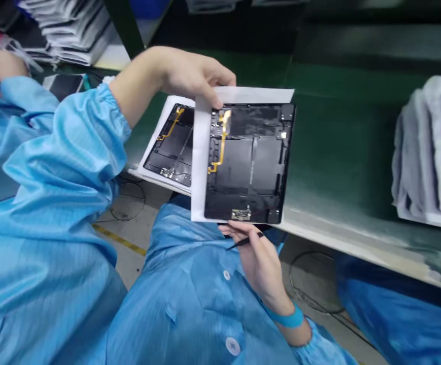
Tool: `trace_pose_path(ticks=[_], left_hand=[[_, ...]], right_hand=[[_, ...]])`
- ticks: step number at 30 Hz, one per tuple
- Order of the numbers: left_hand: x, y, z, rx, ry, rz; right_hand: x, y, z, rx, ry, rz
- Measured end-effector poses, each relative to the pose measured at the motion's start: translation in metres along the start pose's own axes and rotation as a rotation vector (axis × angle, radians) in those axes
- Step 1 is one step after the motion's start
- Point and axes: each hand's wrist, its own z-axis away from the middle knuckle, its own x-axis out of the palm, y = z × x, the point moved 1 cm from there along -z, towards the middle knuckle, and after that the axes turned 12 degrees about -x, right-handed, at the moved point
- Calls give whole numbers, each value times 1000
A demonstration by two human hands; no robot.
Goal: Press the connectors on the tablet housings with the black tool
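Observation:
My left hand (197, 76) pinches the top left corner of a white sheet (201, 152) and the opened tablet (266, 167) on it. The tablet is black inside, with a yellow flex cable at its left. My right hand (258, 258) is below, its fingertips at the bottom edge of the sheet and tablet. A thin black pointed tool (239, 244) lies between its fingers. Behind the held sheet, partly hidden, a second opened tablet (170, 147) rests on white sheets at the bench's edge.
The green bench (338, 137) runs across the view. A stack of padded white sheets (418, 152) stands at the right, another stack (75, 30) at the upper left. A co-worker's hand (3, 66) is at the far left. Cables (311, 299) lie on the floor.

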Motion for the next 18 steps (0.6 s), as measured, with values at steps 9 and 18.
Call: trace_pose_path(ticks=[9,18], left_hand=[[-39,-108,28,-193,270,-30],[-8,-146,-18,-87,591,-367]], right_hand=[[128,45,-60,152,-375,-290],[73,3,-59,-75,-414,123]])
